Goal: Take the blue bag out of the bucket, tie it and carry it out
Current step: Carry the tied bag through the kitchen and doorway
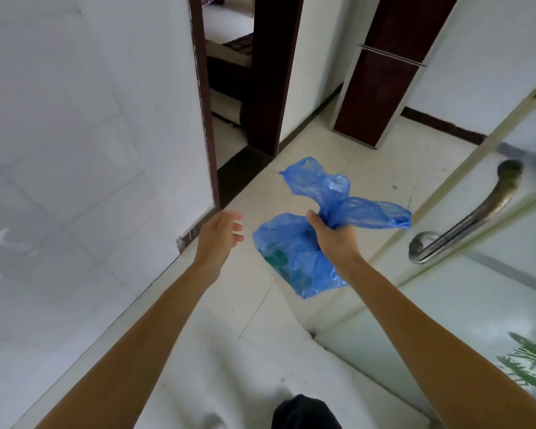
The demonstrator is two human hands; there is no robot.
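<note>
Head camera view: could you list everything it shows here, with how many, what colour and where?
Thin blue plastic bag: one, blue, centre, held off the floor, neck bunched, two loose ends sticking out.
Pale tiled floor: one, cream, centre.
White tiled wall: one, white, left.
Dark wooden door frame: one, dark brown, upper centre.
Frosted glass door: one, whitish, right.
Curved metal door handle: one, silver, on the glass door.
Green plant leaves: a few, green, lower right.
Left hand: one, open, beside the bag, not touching.
Right hand: one, grip shut on the bag's neck.
</note>
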